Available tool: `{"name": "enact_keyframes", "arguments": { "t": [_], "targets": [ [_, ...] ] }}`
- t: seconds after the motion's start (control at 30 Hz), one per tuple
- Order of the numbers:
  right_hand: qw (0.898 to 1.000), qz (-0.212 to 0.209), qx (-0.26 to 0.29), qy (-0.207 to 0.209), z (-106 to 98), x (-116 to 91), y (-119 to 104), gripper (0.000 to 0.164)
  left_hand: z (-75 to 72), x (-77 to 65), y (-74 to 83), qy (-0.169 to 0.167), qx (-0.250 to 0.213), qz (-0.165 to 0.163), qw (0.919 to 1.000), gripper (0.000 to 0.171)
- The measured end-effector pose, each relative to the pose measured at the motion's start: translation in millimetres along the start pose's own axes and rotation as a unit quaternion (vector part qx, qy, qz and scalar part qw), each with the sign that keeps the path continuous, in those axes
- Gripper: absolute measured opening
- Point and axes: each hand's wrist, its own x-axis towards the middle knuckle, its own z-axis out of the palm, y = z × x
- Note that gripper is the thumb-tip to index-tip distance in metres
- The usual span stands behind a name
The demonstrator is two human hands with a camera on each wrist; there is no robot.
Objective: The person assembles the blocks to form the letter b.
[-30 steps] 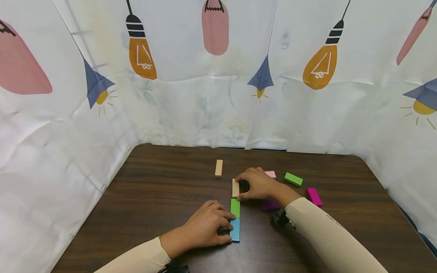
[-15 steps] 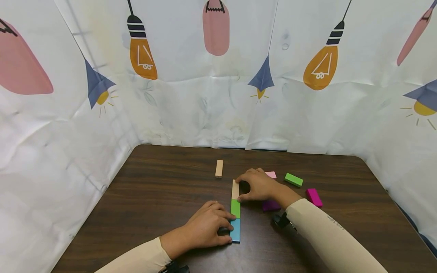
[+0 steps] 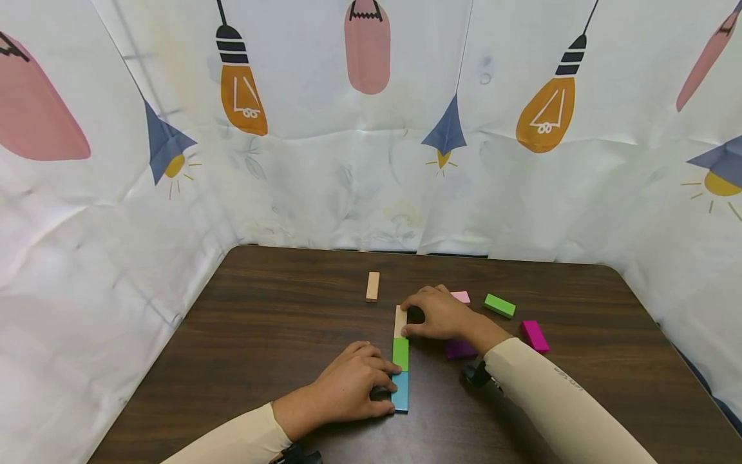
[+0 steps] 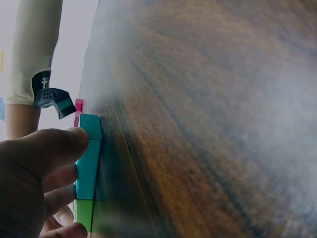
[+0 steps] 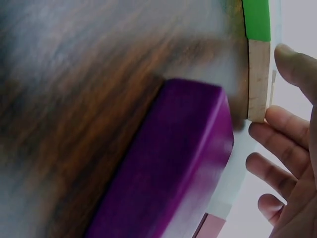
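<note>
Three blocks lie end to end in a row in the head view: a blue block [image 3: 400,392] nearest, a green block [image 3: 400,354] in the middle and a plain wooden block [image 3: 400,321] at the far end. My left hand [image 3: 353,381] holds the blue block from its left, thumb at the near end and index fingertip by the green joint. At the far end, my right hand [image 3: 437,312] curves around the plain wooden block, index finger at its far end and thumb by its right side. A purple block [image 5: 163,158] lies below the right hand.
Another plain wooden block [image 3: 373,287] lies behind the row. To the right are a pink block [image 3: 461,297], a second green block [image 3: 500,305] and a magenta block [image 3: 534,336]. A printed white curtain [image 3: 324,193] borders the brown table [image 3: 261,322].
The small gap between the plain wooden block and the green one has closed. My right thumb has shifted slightly away from their joint. The left hand stays in place.
</note>
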Motion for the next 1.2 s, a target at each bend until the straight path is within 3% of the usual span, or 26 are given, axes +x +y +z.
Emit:
{"name": "enact_keyframes", "arguments": {
  "t": [0.77, 1.2],
  "targets": [
    [1.0, 0.004, -0.021, -0.003, -1, 2, -4, 0.051, -0.1, -0.2, 0.0, 0.001, 0.001, 0.002, 1.0, 0.023],
    [1.0, 0.013, -0.012, -0.001, -23, 16, -3, 0.061, -0.3, -0.4, 0.4, 0.012, 0.012, 0.005, 0.9998, 0.022]
  ]
}}
